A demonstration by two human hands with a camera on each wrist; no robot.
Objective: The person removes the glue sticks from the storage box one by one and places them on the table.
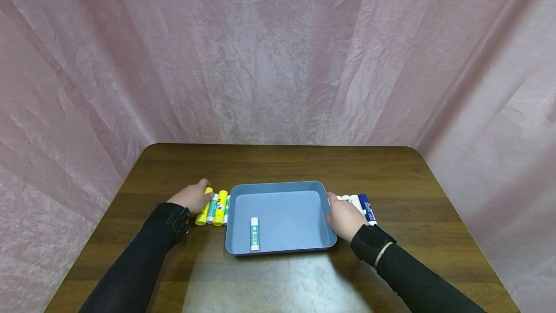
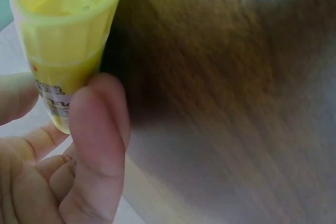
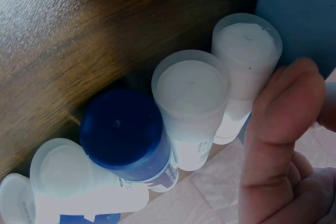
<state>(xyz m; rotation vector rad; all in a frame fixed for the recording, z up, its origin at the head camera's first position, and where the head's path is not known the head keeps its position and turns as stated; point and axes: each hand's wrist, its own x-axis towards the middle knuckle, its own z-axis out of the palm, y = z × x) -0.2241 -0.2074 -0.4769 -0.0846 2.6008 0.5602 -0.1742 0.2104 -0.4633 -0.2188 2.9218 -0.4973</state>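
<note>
My left hand point(image 1: 194, 198) pinches the leftmost yellow glue stick point(image 1: 204, 213) of a short row; its yellow end point(image 2: 63, 40) fills the upper left of the left wrist view. Beside it lie a white-and-green glue stick point(image 1: 212, 208) and another yellow glue stick point(image 1: 220, 208). A shallow blue-grey tray point(image 1: 295, 216) sits in the middle, holding one white-and-green glue stick point(image 1: 254, 234). My right hand point(image 1: 346, 217) grips the tray's right side at the rim; the right wrist view shows its bent finger point(image 3: 289, 114) against the tray wall, the contact partly hidden.
Right of the tray, several white glue sticks lie in a row with a blue one point(image 1: 367, 209). In the right wrist view a white stick's end point(image 3: 191, 85) stands beside a blue cap point(image 3: 122, 132). A brown wooden table point(image 1: 282, 163) bears everything, with pink curtains point(image 1: 278, 62) behind.
</note>
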